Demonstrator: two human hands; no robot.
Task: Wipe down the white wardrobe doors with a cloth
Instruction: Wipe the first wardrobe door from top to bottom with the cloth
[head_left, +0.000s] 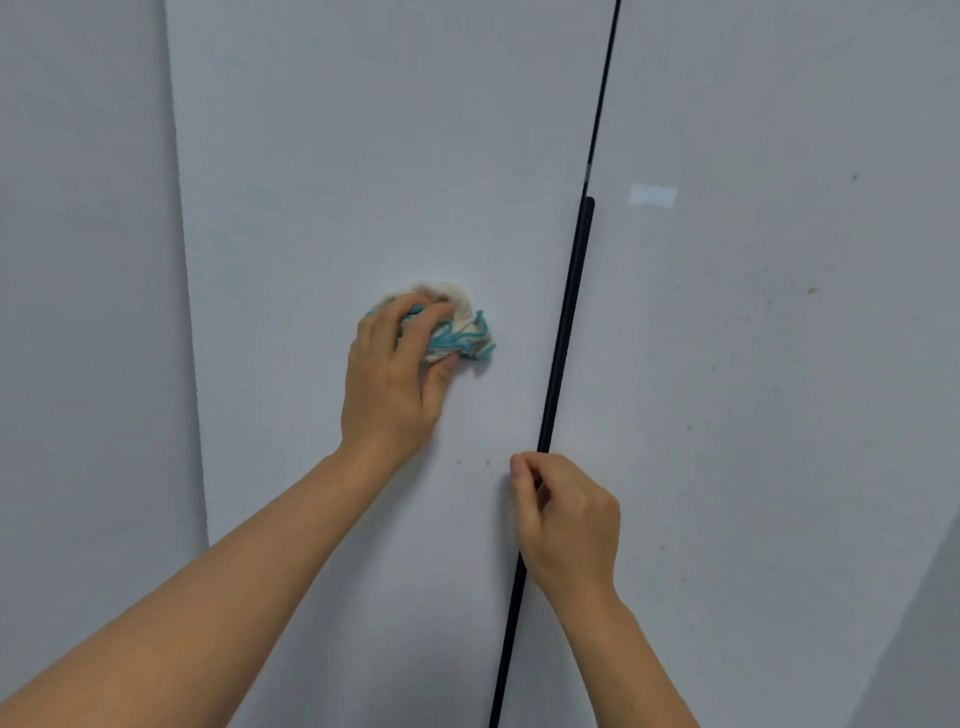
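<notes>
A white wardrobe door (363, 156) fills the middle of the head view. My left hand (389, 384) presses a crumpled white cloth with a turquoise edge (462, 325) against it at mid height. Along the door's right edge runs a long black handle (566, 322). My right hand (566, 519) is closed around that handle lower down, thumb and fingers pinched on the door's edge. A second white door (779, 364) lies to the right of the dark gap and carries small dark specks.
A plain white panel or wall (88, 312) borders the door on the left. Two small specks (472, 462) sit on the middle door just below my left hand. A pale reflection (652, 196) shows on the right door.
</notes>
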